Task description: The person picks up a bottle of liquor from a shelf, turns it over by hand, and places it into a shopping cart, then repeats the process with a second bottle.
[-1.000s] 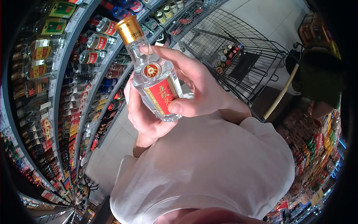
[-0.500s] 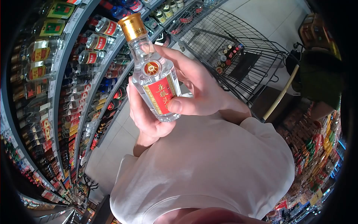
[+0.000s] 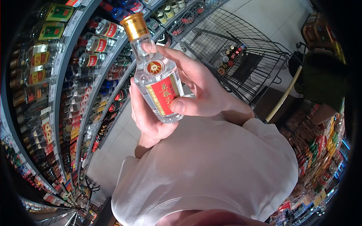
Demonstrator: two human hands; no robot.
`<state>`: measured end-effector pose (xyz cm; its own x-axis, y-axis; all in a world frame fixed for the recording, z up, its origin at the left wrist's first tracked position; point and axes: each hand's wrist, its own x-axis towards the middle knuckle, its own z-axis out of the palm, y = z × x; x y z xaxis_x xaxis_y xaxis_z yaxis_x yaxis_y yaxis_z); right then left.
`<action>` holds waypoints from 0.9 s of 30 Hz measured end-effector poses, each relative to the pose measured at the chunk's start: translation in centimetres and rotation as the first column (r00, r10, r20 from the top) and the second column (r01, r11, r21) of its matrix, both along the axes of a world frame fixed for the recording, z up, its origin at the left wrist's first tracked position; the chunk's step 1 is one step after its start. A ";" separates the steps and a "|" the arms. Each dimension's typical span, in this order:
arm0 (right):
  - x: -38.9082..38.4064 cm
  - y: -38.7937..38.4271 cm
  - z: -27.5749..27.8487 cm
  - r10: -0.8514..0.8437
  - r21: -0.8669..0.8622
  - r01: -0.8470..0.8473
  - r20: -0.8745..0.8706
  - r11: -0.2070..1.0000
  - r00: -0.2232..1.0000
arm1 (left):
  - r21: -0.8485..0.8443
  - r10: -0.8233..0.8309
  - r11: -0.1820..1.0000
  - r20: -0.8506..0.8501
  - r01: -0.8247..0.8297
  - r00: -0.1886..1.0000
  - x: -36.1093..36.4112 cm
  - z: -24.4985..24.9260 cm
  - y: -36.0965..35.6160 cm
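A small clear glass bottle of liquor (image 3: 151, 94) with a gold cap and a red, gold-edged label is held tilted in front of my chest, its cap toward the upper left. My right hand (image 3: 201, 84) grips it from the right, thumb pressed on the lower label and index finger reaching behind the neck. My left hand (image 3: 145, 120) is closed around the left side and base. Part of its fingers is hidden behind the glass. Clear liquid shows inside the bottle.
Shelves (image 3: 57, 75) full of bottles run along the left. A wire shopping cart (image 3: 260, 49) with a group of small capped bottles (image 3: 230, 56) stands ahead to the right. A person in dark green clothing (image 3: 324, 75) is at the far right, near packaged goods (image 3: 320, 150).
The bottle stays in both hands and has shifted very slightly to the right. The person in dark green has moved a little at the right edge.
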<state>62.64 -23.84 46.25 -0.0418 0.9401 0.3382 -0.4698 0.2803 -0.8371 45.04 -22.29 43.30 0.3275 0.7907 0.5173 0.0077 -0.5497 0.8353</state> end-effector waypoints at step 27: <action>-0.3 0.8 0.0 0.073 -0.087 -0.069 0.036 0.994 0.997 | -0.029 -0.206 0.978 0.043 0.207 0.978 -1.1 -0.3 1.2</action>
